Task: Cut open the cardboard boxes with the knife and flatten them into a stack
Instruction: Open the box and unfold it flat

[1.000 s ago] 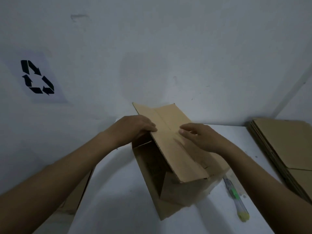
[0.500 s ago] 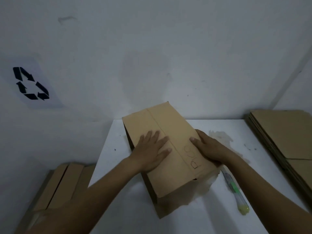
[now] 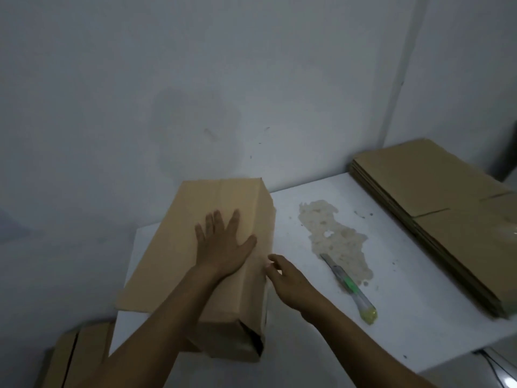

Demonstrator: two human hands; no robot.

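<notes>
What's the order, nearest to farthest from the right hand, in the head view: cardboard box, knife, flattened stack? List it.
1. cardboard box, just left of the right hand.
2. knife, on the table to its right.
3. flattened stack, at the table's far right.

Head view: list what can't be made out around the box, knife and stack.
- Box top: partly covered by left hand and forearm.
- Knife blade: too dim and small to tell if extended.
- Flattened stack: cut off by right edge.
- Right hand: fingertips blurred, grip on box unclear.
</notes>
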